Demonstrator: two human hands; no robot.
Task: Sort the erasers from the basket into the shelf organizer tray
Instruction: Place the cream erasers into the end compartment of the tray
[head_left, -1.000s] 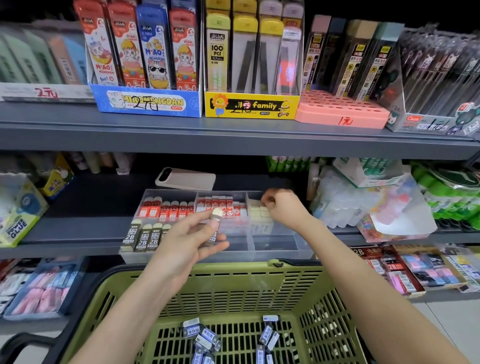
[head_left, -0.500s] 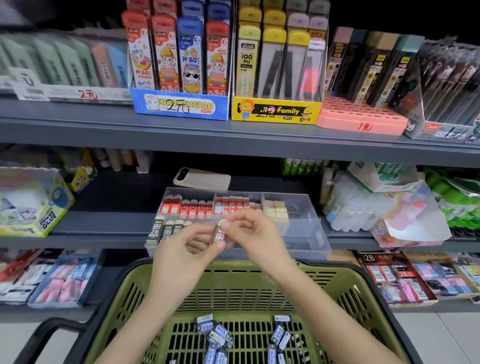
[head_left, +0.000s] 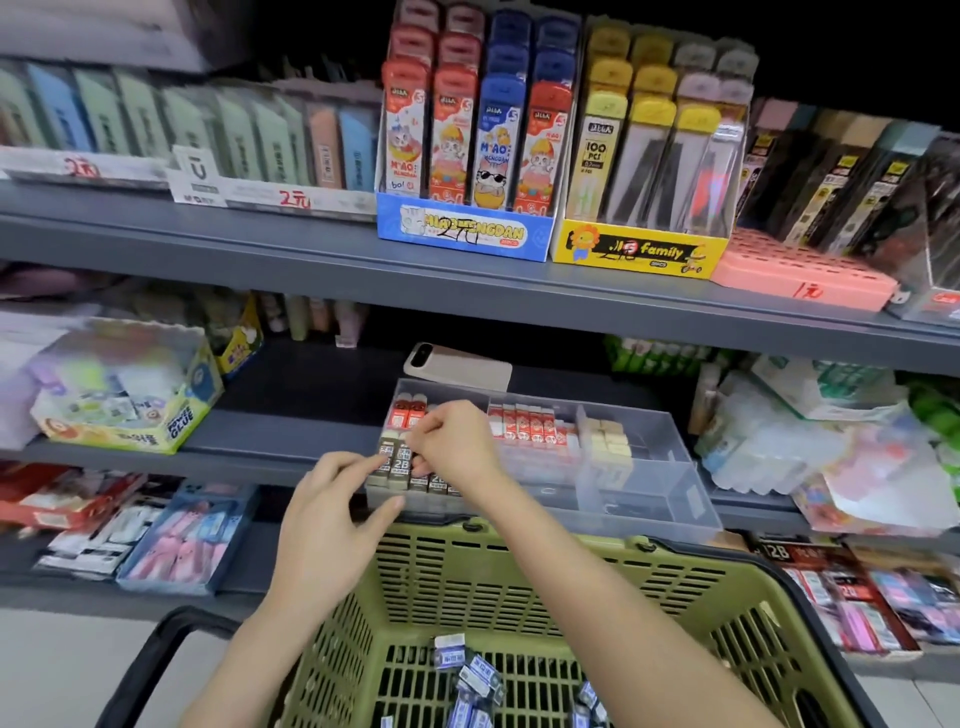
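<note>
A clear shelf organizer tray (head_left: 649, 499) sits on the middle shelf. It holds red-and-white erasers (head_left: 530, 426), cream erasers (head_left: 613, 441) and a front-left row of brown 2B erasers (head_left: 434, 480). My right hand (head_left: 457, 441) pinches one brown 2B eraser (head_left: 400, 462) at the left end of that row. My left hand (head_left: 337, 514) reaches to the tray's front-left corner, its fingertips against the row's end. Below, the green basket (head_left: 519, 582) holds several blue-and-white erasers (head_left: 467, 675).
A phone (head_left: 457, 366) lies behind the tray. A yellow glue box (head_left: 124, 405) stands on the shelf to the left and bagged goods (head_left: 779, 441) to the right. The upper shelf (head_left: 311, 260) carries boxes of pencil leads. The lower shelf holds more packs.
The brown 2B eraser went from my left hand into my right hand. Both hands then moved forward to the tray's front-left compartment. The view shifted left.
</note>
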